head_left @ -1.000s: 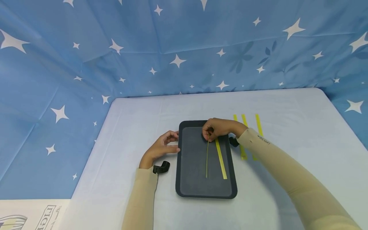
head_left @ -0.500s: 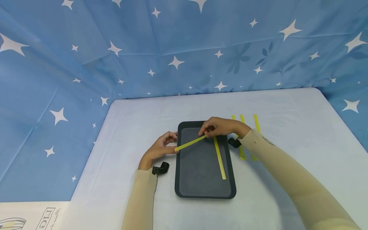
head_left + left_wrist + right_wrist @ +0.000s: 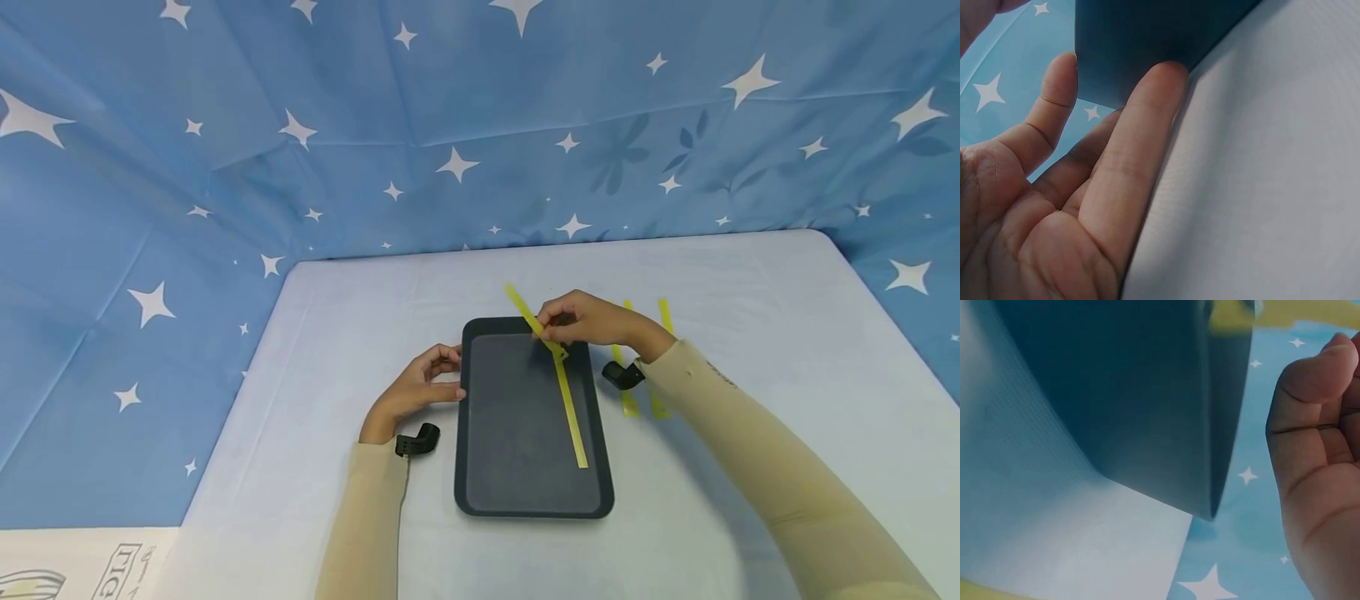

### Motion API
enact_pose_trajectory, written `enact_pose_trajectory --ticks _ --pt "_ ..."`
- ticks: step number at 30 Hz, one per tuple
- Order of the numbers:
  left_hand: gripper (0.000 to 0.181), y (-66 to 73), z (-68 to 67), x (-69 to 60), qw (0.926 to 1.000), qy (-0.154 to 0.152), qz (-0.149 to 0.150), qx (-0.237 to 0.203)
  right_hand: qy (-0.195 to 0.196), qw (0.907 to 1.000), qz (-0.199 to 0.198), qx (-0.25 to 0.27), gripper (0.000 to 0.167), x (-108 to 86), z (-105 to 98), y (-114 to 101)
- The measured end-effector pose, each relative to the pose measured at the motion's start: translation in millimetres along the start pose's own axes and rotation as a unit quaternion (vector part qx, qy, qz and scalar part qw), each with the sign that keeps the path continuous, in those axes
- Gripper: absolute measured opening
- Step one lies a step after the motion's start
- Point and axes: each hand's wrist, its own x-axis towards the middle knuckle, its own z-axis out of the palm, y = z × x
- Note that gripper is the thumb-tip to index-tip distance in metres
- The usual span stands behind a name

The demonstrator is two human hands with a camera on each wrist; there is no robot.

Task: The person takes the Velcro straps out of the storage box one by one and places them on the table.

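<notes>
"While you have the head view up: what has hold of what?"

"Right hand [image 3: 592, 321] pinches a yellow strip [image 3: 521, 304] between thumb and fingers, no slack gap that I can see. Left hand [image 3: 416, 387] grips nothing: thumb touches the left rim of the dark tray [image 3: 517, 442], fingers loosely bent beside it."

"Where's the held strip, exactly?"

"Over the tray's far end, right of middle, slanted. One end pokes past the far rim; the other overlaps the top of the lying strip [image 3: 572, 412]. Can't tell if those two touch. Near end looks bent, too small to be sure."

"Others?"

"Lying strip is inside the tray, lengthwise, nearer the right wall. Two spare strips [image 3: 665, 312] on the bench [image 3: 420, 300], right of the tray, partly behind the right arm [image 3: 742, 442]."

"Step in hand?"

"My read: positioning a second strip relative to the one in the tray. Right wrist view adds little; yellow is blurred, pinch isn't clear."

"Next move calls for?"

"I'd say fix the angle, then lower it with a light pinch; probably flexes. Left hand should steady the rim. Risk: near end snags the lying strip and drags it askew."
</notes>
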Motion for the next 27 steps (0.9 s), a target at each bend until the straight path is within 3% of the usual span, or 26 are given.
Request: enact_pose_trajectory --ticks 7,19,27 --pt "0.046 -0.5 0.3 0.3 1.0 0.001 0.001 0.005 0.04 0.9989 -0.023 0.013 0.014 -14.3 0.3 -4.6" --pt "0.045 1.3 2.3 0.3 0.9999 0.005 -0.007 0.009 0.106 0.9929 0.014 0.052 0.012 -45.2 -3.1 -12.2" --pt "0.045 0.7 0.5 -2.6 0.9999 0.005 -0.007 0.013 0.142 0.9886 0.003 0.049 0.01 -67.1 -8.2 -7.9"
